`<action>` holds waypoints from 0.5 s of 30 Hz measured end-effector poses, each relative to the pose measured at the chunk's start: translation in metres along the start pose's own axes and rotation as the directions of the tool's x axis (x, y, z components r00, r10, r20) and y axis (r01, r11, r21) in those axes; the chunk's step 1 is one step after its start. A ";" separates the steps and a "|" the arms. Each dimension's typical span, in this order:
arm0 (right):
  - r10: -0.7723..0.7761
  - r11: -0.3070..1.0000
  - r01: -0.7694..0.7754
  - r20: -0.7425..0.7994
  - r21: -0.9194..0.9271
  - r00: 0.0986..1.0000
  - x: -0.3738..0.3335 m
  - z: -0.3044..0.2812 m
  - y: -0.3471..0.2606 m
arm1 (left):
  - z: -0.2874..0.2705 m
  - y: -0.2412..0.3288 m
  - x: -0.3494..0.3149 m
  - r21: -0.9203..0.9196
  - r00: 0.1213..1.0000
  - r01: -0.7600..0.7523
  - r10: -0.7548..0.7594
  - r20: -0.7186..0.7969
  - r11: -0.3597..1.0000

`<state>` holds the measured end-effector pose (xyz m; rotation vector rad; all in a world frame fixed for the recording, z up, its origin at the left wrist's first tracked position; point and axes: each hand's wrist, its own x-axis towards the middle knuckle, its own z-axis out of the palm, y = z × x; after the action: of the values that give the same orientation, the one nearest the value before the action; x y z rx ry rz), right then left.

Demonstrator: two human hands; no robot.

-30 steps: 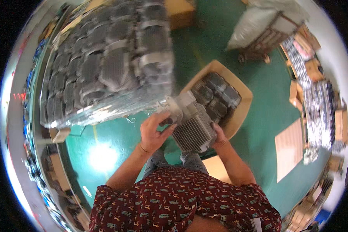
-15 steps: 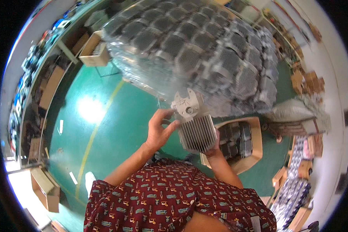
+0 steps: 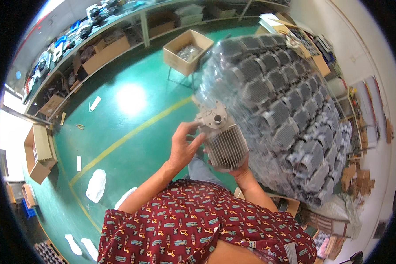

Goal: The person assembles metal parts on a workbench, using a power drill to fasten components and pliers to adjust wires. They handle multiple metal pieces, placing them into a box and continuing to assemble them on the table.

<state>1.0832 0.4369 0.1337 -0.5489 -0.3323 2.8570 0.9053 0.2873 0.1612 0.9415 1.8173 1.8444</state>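
Observation:
A grey cast-metal housing with cooling fins point(image 3: 226, 147) is held up in front of me, its flat flange with a round hole at the far end. My right hand point(image 3: 240, 169) grips its near right end from beneath, with some fingers hidden behind it. At the flange's left edge is my left hand point(image 3: 185, 143), its thumb and forefinger curled against the metal. Beyond the part, to the right, stands a large stack of similar finned housings point(image 3: 277, 105) wrapped in clear plastic film.
A cardboard box point(image 3: 187, 53) holding small parts stands on a stand ahead. Shelving point(image 3: 145, 28) with boxes runs along the far left. An opened carton point(image 3: 39, 152) sits at left. White bags point(image 3: 97, 185) and scraps lie on the green floor point(image 3: 119, 119). Another carton point(image 3: 290, 204) is beside my right arm.
My view has swung left, so the wrapped stack and the carton of parts now appear farther right. Both hands still hold the finned housing in nearly the same pose.

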 end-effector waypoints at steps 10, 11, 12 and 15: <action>0.194 0.980 -0.187 0.097 -0.071 0.976 0.209 0.056 -0.025 | -0.097 -0.052 0.162 0.163 0.986 0.032 -0.004 -0.169 0.986; 0.206 0.977 -0.199 0.107 -0.071 0.973 0.236 0.057 -0.028 | -0.110 -0.057 0.180 0.147 0.981 0.038 -0.009 -0.192 0.988; 0.232 0.972 -0.224 0.106 -0.077 0.967 0.260 0.064 -0.029 | -0.120 -0.055 0.199 0.125 0.975 0.046 -0.017 -0.221 0.991; 0.321 0.946 -0.310 0.120 -0.099 0.940 0.330 0.093 -0.027 | -0.161 -0.068 0.239 0.248 0.956 0.107 -0.031 -0.292 0.963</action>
<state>0.7518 0.5278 0.1130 -0.4596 -0.4146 3.2137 0.6141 0.3413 0.1503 0.7104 2.2827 1.8022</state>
